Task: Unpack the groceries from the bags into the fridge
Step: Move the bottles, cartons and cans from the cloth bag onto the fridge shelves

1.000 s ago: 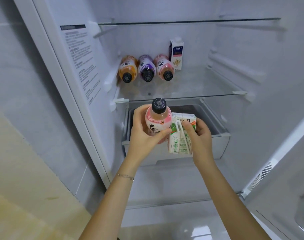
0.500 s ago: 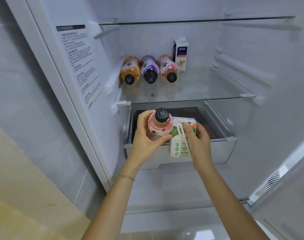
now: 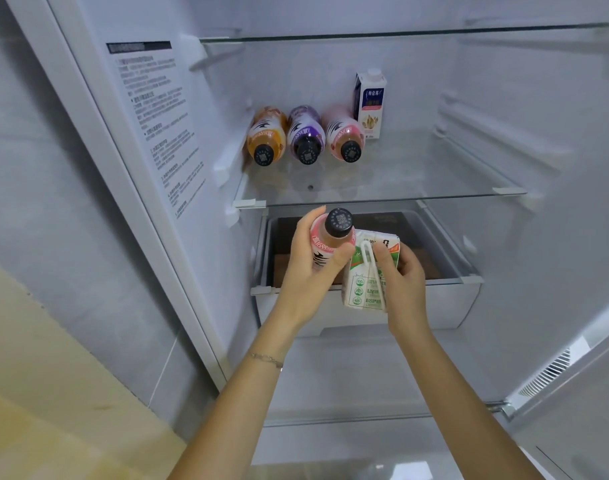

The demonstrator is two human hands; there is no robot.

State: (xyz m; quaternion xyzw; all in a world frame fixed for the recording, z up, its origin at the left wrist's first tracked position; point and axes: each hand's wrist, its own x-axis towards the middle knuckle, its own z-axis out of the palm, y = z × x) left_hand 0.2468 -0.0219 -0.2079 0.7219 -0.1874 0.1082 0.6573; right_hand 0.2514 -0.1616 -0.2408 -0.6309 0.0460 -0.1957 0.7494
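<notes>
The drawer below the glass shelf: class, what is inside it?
Only a dark brown surface shows inside the drawer. The left hand with its pink bottle and the right hand with its carton cover the middle.

Three bottles are lying side by side on the glass shelf (image 3: 434, 188), at its back left, caps pointing toward its front edge. The left bottle (image 3: 265, 136) is lying nearest the shelf's left edge, with the middle bottle (image 3: 304, 135) and then the right bottle (image 3: 342, 133) beside it. A tall carton (image 3: 370, 105) is standing upright at the shelf's back, behind and just right of the right bottle. An upper shelf (image 3: 400, 33) is sitting above the glass shelf and a drawer (image 3: 434, 303) directly below it. Before the shelf's front edge, over the drawer, the left hand (image 3: 310, 282) is holding a fourth bottle (image 3: 325, 244). The right hand (image 3: 405, 289) is holding a small carton (image 3: 365, 285) that is touching that bottle's right side.
</notes>
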